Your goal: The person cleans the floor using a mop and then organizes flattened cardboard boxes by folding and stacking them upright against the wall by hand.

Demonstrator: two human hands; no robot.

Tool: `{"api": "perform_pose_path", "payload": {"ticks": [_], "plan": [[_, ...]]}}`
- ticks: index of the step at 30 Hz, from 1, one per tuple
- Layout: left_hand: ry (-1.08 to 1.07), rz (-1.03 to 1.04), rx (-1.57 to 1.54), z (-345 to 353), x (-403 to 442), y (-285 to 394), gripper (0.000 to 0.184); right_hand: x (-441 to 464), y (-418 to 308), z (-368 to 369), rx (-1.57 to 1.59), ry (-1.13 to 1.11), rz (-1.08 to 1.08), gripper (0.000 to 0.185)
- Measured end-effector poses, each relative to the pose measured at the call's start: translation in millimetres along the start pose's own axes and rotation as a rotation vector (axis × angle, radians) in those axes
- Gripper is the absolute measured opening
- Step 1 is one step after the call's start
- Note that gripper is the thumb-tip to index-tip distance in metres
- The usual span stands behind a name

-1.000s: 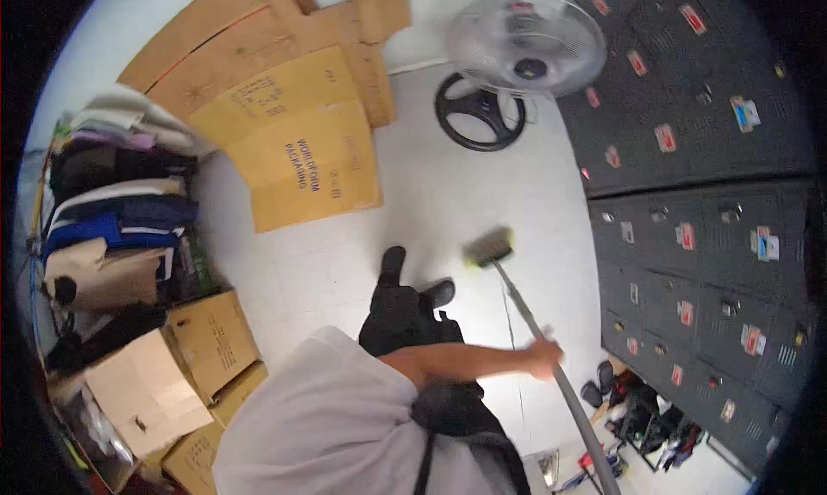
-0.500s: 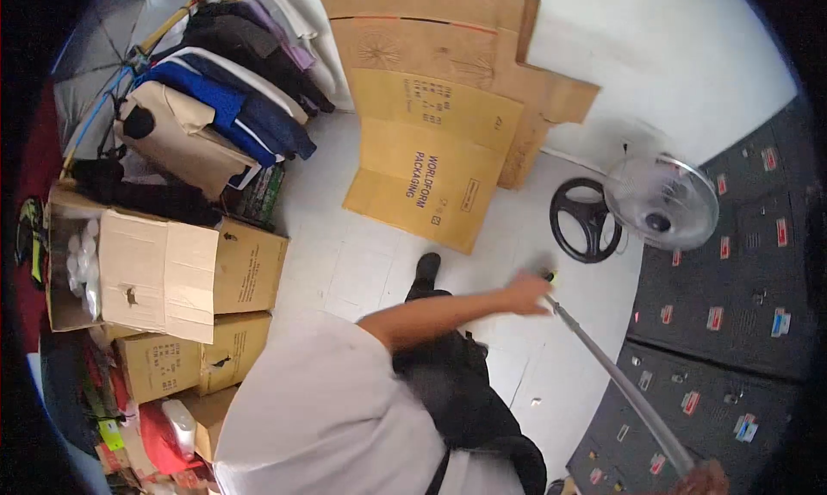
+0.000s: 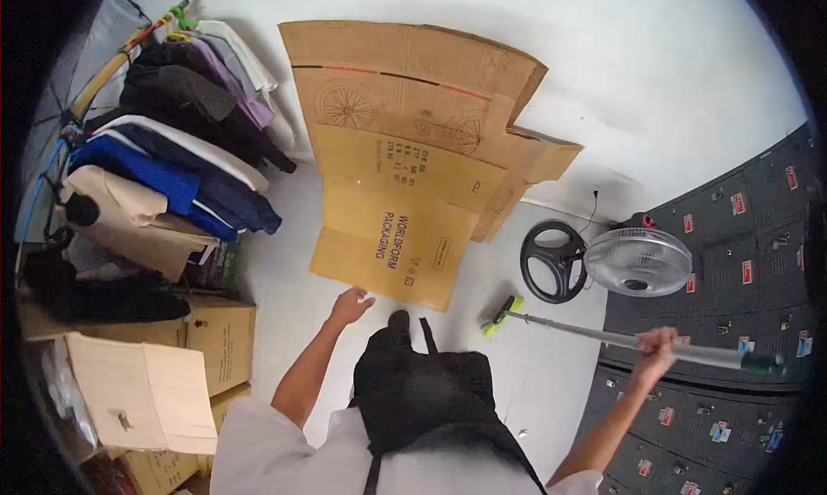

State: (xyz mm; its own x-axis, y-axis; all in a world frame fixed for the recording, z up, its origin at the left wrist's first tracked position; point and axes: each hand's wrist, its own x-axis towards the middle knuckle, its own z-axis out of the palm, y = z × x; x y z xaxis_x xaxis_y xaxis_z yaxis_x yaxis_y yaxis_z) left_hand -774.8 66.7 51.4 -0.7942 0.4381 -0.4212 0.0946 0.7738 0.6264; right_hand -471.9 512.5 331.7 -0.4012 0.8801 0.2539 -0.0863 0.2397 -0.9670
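My right hand (image 3: 657, 354) is wrapped round the grey pole of a broom (image 3: 577, 330), held out to the right. The broom's head (image 3: 501, 316), with lime-green edges, is at the floor left of the pole. My left hand (image 3: 352, 306) holds nothing, its fingers apart, close to the lower edge of a flattened yellow-brown cardboard sheet (image 3: 362, 245). That sheet leans on larger brown cardboard (image 3: 396, 94) against the white wall. Whether my left fingertips touch the sheet I cannot tell.
A fan (image 3: 638, 262) with a black round base (image 3: 552, 262) stands near the wall. Dark lockers (image 3: 724, 271) line the right side. Clothes (image 3: 164, 185) hang at the left above open cardboard boxes (image 3: 142, 392). Pale floor (image 3: 534, 383) shows between.
My left hand has let go of the broom and moved left toward the cardboard. My right hand, at the pole's end before, has moved up and grips farther along it. The pole now lies more level.
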Motion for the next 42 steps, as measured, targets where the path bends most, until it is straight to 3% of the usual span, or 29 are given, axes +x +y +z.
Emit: {"api": "perform_pose_path", "payload": {"ticks": [3,5,7,10,13,16,18,20,21,22,23,25,26,28,29,30,31,32,33,34,35,36,38,40,41,42], "plan": [[0.032,0.024,-0.081,-9.8,34.9,27.0,0.042,12.4,58.6,25.7,-0.078,0.086,0.098,0.021],[0.085,0.048,-0.239,-5.0,67.8,50.1,0.038,20.9,94.4,31.4,-0.403,0.075,0.124,0.021],[0.045,0.088,-0.321,-4.4,79.5,82.9,0.035,40.6,106.3,53.1,-0.126,0.228,0.181,0.024],[-0.001,0.054,-0.359,3.2,108.2,105.5,0.033,98.9,107.1,92.2,-0.077,0.339,0.237,0.024],[0.011,0.078,-0.350,16.8,146.0,119.0,0.032,180.7,115.4,127.8,-0.523,0.269,-0.214,0.025],[0.035,0.042,-0.413,28.9,192.1,124.8,0.028,286.5,177.3,139.4,-0.362,0.175,-0.185,0.026],[0.052,-0.002,-0.418,30.2,208.9,150.1,0.028,361.1,233.8,135.8,-0.504,0.067,-0.106,0.027],[0.083,-0.065,-0.429,33.4,222.0,167.4,0.027,387.3,230.1,164.6,-0.321,0.031,0.002,0.029],[0.093,-0.070,-0.399,37.6,233.8,170.5,0.027,422.8,293.2,158.0,-0.452,0.045,-0.184,0.034],[0.101,-0.079,-0.370,43.1,245.1,173.3,0.026,413.5,258.6,185.8,-0.436,-0.002,0.081,0.040],[0.102,-0.149,-0.376,46.6,254.7,178.0,0.028,431.9,312.3,177.2,-0.233,-0.052,0.198,0.042],[0.129,-0.219,-0.487,58.5,272.4,188.4,0.031,441.4,354.9,170.9,-0.267,-0.004,0.092,0.047],[0.163,-0.220,-0.593,65.0,278.6,193.3,0.033,431.8,341.0,181.8,-0.759,0.062,0.051,0.053],[0.126,-0.382,-0.679,68.5,296.6,203.4,0.038,398.1,309.0,196.2,-0.896,0.256,-0.275,0.066],[0.183,-0.466,-0.683,78.0,314.6,198.9,0.040,379.2,292.1,212.8,-0.792,0.343,-0.393,0.066],[0.239,-0.544,-0.686,86.9,336.0,192.7,0.042,360.8,306.7,208.4,-0.931,0.355,-0.482,0.061],[0.207,-0.600,-0.799,71.9,351.1,208.7,0.048,333.4,315.9,222.2,-0.764,0.281,-0.429,0.048],[0.168,-0.652,-0.919,57.6,367.8,224.9,0.055,304.9,340.0,228.8,-0.484,0.014,-0.246,0.033],[0.238,-0.753,-1.045,70.6,397.8,213.7,0.062,284.2,385.2,227.3,-0.477,-0.332,0.072,0.023],[0.313,-0.841,-1.172,79.0,429.9,200.2,0.071,250.1,406.1,255.3,-0.140,-0.481,0.253,0.026],[0.368,-0.857,-1.213,83.0,451.1,197.2,0.073,232.3,410.3,284.0,-0.541,-0.804,0.048,0.039],[0.419,-0.878,-1.254,89.6,469.0,194.2,0.076,220.5,418.8,316.8,-0.569,-0.912,0.155,0.056],[0.452,-0.897,-1.169,100.8,492.6,193.1,0.074,209.7,442.7,370.7,-0.416,-1.007,-0.228,0.059],[0.428,-0.885,-0.963,106.0,506.6,190.3,0.070,205.8,472.1,405.0,-0.944,-1.129,-0.436,0.060],[0.435,-0.896,-0.976,107.5,514.5,182.8,0.070,205.8,479.0,416.6,-0.944,-1.145,-0.445,0.060],[0.398,-0.849,-0.940,105.9,521.1,176.4,0.070,207.4,482.2,425.9,-0.897,-1.157,-0.316,0.054]]}}
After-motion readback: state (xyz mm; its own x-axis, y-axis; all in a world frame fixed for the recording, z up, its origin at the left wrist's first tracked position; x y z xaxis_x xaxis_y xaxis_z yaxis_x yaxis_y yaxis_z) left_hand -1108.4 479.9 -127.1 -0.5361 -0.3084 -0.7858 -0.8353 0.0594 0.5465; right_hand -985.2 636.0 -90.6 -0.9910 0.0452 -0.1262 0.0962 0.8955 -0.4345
